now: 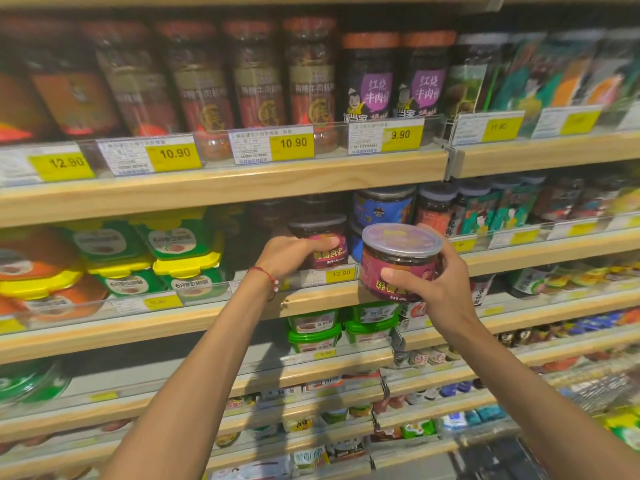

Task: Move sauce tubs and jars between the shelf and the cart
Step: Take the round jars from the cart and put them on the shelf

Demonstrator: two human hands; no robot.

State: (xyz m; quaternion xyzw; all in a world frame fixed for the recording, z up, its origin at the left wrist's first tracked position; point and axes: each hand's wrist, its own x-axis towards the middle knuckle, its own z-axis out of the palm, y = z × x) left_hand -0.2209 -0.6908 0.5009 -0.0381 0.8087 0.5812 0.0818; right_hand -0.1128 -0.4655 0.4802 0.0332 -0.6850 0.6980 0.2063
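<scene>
L hand [291,252] fingers curl round tub [322,233] on shelf [207,315], label partly hidden behind them. R hand [438,289] fingers grip second tub [398,258]; thumb covers some text.

On the upper shelf rail [242,183], the first price tag [59,163] reads 12.90, the second price tag [175,154] and third price tag [293,143] each read 10.90, and the fourth price tag [400,135] reads 9.90. The purple-label jars [375,88] above it show 红烧牛肉, and the green tubs [191,285] one shelf down show 6月香豆瓣酱. The lower price tag [340,273] reads 12.90; lettering on the shelf tub [329,259] and the clear-lidded tub [405,261] is partly covered and not legible in full.
</scene>
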